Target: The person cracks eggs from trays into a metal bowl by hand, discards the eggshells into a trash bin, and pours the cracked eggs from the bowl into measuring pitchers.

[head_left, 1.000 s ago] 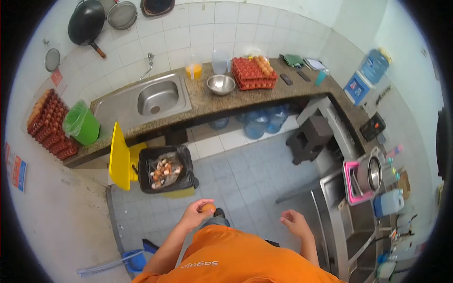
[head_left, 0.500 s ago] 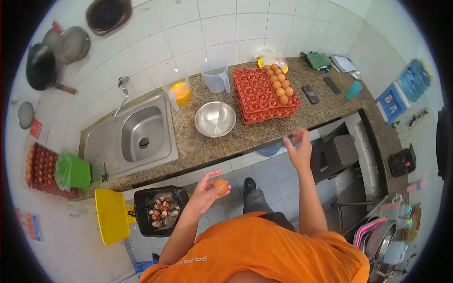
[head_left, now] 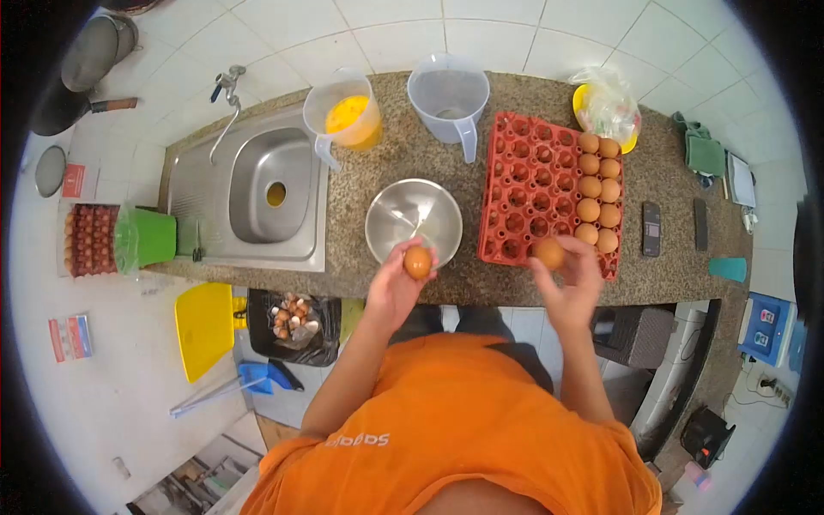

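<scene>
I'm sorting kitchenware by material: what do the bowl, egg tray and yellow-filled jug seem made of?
Bowl: shiny metal, probably stainless steel, from its silvery reflections.
Egg tray: likely moulded plastic, dull red, with repeated cups.
Jug: smooth, cloudy plastic, apparently; yellow shows through.

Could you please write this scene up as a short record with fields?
left hand: holds a brown egg by the near rim of the steel bowl
right hand: grip on a second egg at the near edge of the red tray
tray contents: eggs in two columns on the right; other visible cells unfilled
left jug: yellow contents
right jug: no yellow contents visible
bin: eggshells inside
</scene>
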The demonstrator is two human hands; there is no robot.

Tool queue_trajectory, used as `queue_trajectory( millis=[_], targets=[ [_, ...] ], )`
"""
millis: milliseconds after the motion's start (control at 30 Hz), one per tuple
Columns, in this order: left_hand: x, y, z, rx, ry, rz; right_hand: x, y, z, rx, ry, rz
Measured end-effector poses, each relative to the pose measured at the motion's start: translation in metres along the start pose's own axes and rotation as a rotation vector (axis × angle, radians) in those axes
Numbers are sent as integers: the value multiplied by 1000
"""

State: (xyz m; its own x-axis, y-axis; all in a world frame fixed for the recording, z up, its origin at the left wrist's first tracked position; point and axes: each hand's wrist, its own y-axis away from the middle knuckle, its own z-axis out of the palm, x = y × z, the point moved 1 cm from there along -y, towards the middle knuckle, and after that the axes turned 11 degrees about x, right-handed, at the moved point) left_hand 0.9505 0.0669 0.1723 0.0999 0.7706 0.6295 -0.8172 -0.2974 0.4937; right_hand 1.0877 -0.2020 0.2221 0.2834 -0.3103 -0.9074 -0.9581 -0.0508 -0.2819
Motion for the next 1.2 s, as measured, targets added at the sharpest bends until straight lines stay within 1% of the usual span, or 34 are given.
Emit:
queue_trajectory(
  millis=[33, 100, 133, 167, 200, 267, 333, 367, 433, 467, 500, 533, 600, 633, 700, 733, 833, 900, 933, 1000, 1033, 1133, 1200],
  targets=[
    [-1, -7, 2, 32, 28, 9, -16, 0, 23, -70, -117, -3],
    [2, -23, 9, 91, 38, 46, -39, -5, 64, -126, 22, -451],
    [5, -30, 13, 82, 51, 46, -37, 1, 90, -177, -72, -420],
    [8, -36, 16, 73, 65, 50, -27, 3, 117, -284, -76, -505],
    [11, -42, 18, 61, 77, 57, -12, 8, 142, -421, -36, -523],
    [12, -50, 5, 95, 13, 51, -5, 11, 160, -442, -52, -365],
    [22, -58, -5, 90, -7, 59, 3, 2, 174, -502, -179, -62],
    [24, -58, -13, 124, -223, 126, 9, 1, 177, -531, -237, 103],
    [33, -60, -18, 188, -660, 255, 16, -8, 180, -609, -537, 656],
    [36, -64, -23, 121, -719, 304, 18, -14, 183, -632, -686, 935],
    [35, -70, -34, 53, -778, 352, 15, -18, 186, -703, -654, 959],
    [40, -75, -36, -19, -838, 403, 12, -21, 187, -740, -451, 598],
    [48, -83, -41, -142, -940, 408, 5, -20, 188, -745, -29, -107],
    [49, -84, -42, -204, -990, 402, 8, -17, 189, -716, -22, -147],
    [48, -93, -45, -252, -965, 442, 14, -18, 196, -655, -5, -236],
    [46, -96, -47, -275, -953, 459, 15, -16, 197, -631, 22, -225],
    [48, -100, -45, -337, -958, 401, 15, -9, 199, -543, 95, -196],
    [55, -89, -35, -342, -1201, 672, 16, -8, 199, -477, 139, -188],
    [59, -84, -30, -341, -1317, 812, 17, -8, 197, -435, 129, -234],
    [68, -82, -24, -376, -1454, 933, 14, -5, 194, -354, 108, -327],
    [71, -80, -21, -392, -1522, 996, 11, -3, 191, -328, 113, -313],
    [73, -65, -6, -310, -1471, 1063, 6, 1, 186, -252, 126, -296],
    [60, -77, -9, -201, -1194, 746, 8, 0, 186, -196, 137, -318]
  ],
)
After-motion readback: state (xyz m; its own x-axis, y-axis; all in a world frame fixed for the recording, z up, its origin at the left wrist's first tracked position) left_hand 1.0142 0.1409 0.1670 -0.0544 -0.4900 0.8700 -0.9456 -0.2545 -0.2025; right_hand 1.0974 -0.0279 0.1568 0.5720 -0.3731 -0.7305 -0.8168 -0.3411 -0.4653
